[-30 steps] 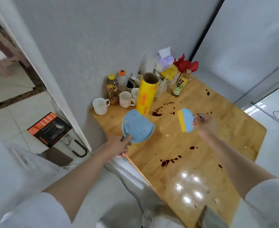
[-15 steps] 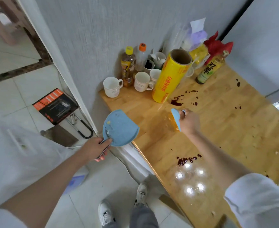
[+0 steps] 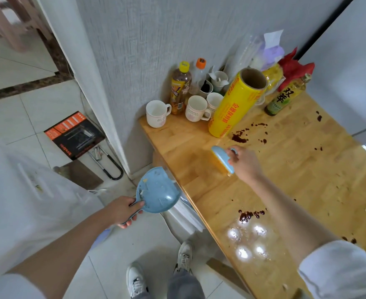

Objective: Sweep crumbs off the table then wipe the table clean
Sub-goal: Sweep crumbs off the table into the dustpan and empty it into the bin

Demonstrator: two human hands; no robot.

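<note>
The right hand [image 3: 245, 164] grips the brush [image 3: 223, 159] on the table [image 3: 307, 169]. The left hand [image 3: 121, 212] grips the dustpan [image 3: 158, 190], probably just below the table's edge, left of the brush.

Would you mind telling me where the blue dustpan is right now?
The blue dustpan is left of centre in the head view, held by the left hand just off the wooden table's near-left edge, above the floor.

Wooden table [image 3: 307, 169] with dark sauce stains and scattered pale crumbs, small blue brush [image 3: 223, 159] with yellow bristles resting bristles-down on the tabletop, blue dustpan [image 3: 158, 194] holding crumbs, held beside the table's left edge
</note>
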